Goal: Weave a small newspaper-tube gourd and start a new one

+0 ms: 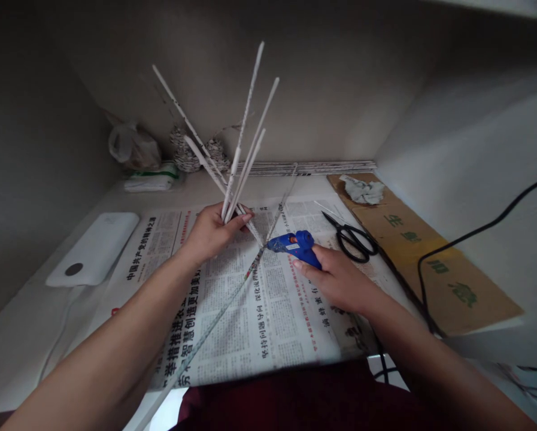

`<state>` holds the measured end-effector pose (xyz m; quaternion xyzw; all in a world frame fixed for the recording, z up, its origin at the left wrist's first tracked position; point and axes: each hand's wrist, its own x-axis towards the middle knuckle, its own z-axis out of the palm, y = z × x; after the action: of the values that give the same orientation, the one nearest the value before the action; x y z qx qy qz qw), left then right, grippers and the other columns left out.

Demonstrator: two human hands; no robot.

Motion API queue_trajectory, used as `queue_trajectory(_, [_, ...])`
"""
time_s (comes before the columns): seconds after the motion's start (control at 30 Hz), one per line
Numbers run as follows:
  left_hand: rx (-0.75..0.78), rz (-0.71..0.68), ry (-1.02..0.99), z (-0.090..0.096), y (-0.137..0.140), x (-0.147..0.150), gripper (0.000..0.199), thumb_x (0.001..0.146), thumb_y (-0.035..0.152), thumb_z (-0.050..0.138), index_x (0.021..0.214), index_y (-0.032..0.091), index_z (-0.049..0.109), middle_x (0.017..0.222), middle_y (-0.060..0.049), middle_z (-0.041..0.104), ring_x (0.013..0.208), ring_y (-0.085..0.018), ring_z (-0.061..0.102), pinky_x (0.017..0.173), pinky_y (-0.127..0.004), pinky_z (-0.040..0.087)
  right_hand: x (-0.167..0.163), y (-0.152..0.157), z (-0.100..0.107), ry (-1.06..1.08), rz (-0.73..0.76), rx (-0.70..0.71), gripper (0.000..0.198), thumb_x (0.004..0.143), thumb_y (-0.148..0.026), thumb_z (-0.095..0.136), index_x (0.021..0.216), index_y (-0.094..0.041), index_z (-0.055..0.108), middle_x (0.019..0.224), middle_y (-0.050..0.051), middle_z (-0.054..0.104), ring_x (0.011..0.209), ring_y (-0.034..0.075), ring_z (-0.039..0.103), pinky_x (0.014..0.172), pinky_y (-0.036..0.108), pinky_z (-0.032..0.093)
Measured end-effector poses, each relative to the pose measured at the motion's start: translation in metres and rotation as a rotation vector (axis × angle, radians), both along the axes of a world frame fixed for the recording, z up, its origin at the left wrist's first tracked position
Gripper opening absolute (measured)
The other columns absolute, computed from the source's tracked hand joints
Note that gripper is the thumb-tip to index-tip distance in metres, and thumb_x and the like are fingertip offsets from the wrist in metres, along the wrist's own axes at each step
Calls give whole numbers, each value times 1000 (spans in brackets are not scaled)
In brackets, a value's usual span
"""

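Observation:
My left hand (217, 232) is closed around a bundle of rolled paper sticks (235, 169), which fan upward above the fingers. One long paper stick (214, 320) slants from the bundle's lower end down toward the lower left, past the table's front edge. In my right hand (335, 272) is a small blue glue gun (297, 246), gripped by its handle. Its nozzle points left and meets or nearly meets the spot where the sticks cross; I cannot tell if it touches. Under both hands lies a spread newspaper (232, 335).
Black scissors (353, 239) lie right of the glue gun, beside a cardboard strip (439, 269) with crumpled paper (363, 190) on it. A black cable (479, 230) crosses the right side. A white power bank (95, 248) sits left. More paper sticks (313, 168) lie along the back wall.

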<state>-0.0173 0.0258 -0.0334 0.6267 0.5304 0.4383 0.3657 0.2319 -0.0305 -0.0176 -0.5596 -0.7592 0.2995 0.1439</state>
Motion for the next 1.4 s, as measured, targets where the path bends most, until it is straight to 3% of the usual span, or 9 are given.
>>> queue_trajectory(0.5, [36,-58,-20,-4,-1,4,29,78,40,66,92,15,67,78,-4,70,66,-16,66,65,-27,53,2,-1,-9,84,-63,-56,31,88,-49,46,78,-20,54,72,4,62,67,18,54,57,32,39])
queue_trajectory(0.7, [119,-89,9,-8,-3,5,31,79,42,64,95,16,68,88,-6,71,76,-19,67,71,-31,55,2,-2,-10,156,-95,-82,32,87,-49,48,74,-21,49,65,1,57,62,16,51,53,30,36])
queue_trajectory(0.83, [160,-87,35,-12,-3,5,28,80,41,64,94,16,68,83,-4,71,73,-18,66,69,-30,55,1,-3,-10,170,-101,-86,31,87,-49,50,72,-21,49,62,1,55,61,16,51,53,30,35])
queue_trajectory(1.17, [310,-129,232,-4,-9,11,23,86,32,59,102,18,68,93,-6,72,84,-18,66,78,-30,52,1,-12,-4,133,-59,-2,29,88,-46,49,74,-21,51,68,1,59,63,16,52,56,31,37])
queue_trajectory(1.4, [442,-235,285,-4,-11,14,21,90,27,55,104,20,69,96,-6,70,90,-16,65,82,-29,49,-3,-28,3,95,-15,79,24,90,-42,49,91,-21,60,76,4,65,70,19,58,62,33,42])
